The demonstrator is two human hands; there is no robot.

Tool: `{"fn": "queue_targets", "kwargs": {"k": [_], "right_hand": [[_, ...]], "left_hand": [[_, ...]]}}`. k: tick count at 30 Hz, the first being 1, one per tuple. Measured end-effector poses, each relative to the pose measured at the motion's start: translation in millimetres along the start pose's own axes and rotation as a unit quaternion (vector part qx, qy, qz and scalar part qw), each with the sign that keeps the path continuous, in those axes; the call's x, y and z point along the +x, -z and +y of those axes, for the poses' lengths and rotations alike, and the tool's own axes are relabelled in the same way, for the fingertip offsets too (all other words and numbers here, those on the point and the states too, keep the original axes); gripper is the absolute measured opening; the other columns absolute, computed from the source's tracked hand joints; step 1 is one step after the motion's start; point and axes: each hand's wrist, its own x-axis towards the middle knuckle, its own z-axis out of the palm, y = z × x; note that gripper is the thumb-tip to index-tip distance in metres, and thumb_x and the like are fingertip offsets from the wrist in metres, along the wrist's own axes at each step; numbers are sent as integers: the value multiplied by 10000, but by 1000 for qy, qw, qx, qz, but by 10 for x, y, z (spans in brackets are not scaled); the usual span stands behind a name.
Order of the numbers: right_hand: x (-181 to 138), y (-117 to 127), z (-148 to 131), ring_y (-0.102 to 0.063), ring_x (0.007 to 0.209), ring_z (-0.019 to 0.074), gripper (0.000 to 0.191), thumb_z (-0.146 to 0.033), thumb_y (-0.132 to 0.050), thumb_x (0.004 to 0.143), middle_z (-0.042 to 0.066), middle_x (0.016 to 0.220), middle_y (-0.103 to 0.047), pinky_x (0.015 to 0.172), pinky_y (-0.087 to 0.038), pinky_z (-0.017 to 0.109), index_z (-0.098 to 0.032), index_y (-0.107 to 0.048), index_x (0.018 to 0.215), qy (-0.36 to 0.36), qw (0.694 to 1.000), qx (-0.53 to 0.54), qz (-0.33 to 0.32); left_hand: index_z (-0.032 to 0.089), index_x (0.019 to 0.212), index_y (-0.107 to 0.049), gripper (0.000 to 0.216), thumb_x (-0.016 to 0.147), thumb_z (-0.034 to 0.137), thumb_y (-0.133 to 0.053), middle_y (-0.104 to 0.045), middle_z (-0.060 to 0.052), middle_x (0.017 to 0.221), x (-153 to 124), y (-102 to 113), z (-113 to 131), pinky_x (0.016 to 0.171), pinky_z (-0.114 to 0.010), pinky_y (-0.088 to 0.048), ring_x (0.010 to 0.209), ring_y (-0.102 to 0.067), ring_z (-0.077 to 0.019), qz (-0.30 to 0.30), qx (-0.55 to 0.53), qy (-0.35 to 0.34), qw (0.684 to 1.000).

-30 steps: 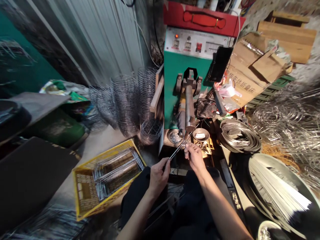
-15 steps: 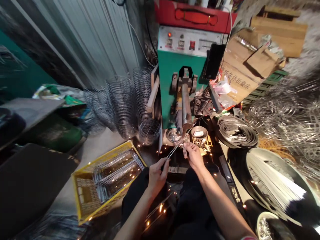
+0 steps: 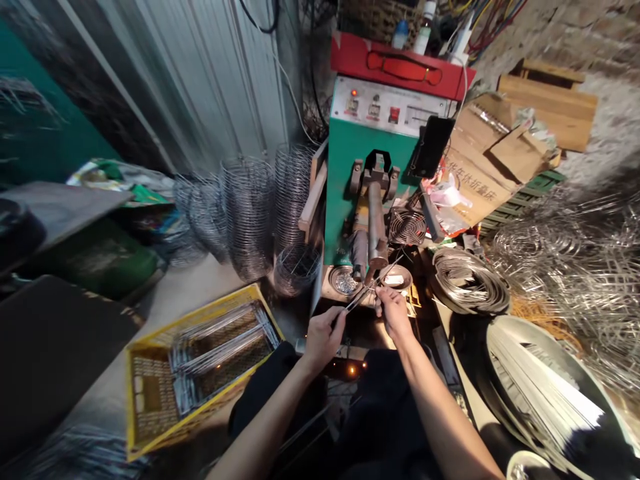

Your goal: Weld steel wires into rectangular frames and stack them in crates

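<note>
My left hand (image 3: 323,339) is closed on the near end of a pair of thin metal rods (image 3: 357,299), which slant up and away to the tip of a spot welder (image 3: 379,223). Close to that tip, my right hand (image 3: 393,313) pinches at the far part of the work; the small piece between its fingers is too fine to make out. The welder has a green body, a red top and thick metal arms. Beside the tip sit a round dish of small metal bits (image 3: 344,280) and another shallow dish (image 3: 397,276).
A yellow crate (image 3: 200,427) of wire frames lies at left, with stacks of round wire baskets (image 3: 249,220) behind it. On the right are a coil of metal strip (image 3: 467,283), a large basin (image 3: 505,327) of pale strips and tangled wire. A cardboard box (image 3: 473,177) stands behind.
The bright sparks scattered around my hands and knees have mostly died out, with a few glowing near my lap. The view has tilted up slightly; my hands stay at the welder tip.
</note>
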Motion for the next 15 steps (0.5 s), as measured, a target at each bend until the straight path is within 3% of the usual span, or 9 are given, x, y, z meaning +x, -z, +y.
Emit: {"fn": "queue_targets", "kwargs": {"k": [6,15], "right_hand": [[-33,-43,-78,-365,379,51,340,-433,-744,749,-59,487,-492,363,-274,179,-186,-548,622,17,1000,-11,-6],[53,-9,4,-365,391,55,326,-438,-754,762,-59,495,-498,366,-283,189,-182,-585,652,4,1000,1,-8]], "left_hand": [[184,932,-705,213,965,256,-507,-747,-35,816,26,76,21,687,-243,-495,725,-692,-162,-13,-12,15,1000],[172,915,-708,217,958,271,-520,-725,-16,745,96,121,-15,611,-219,-465,622,-644,-133,-33,14,26,999]]}}
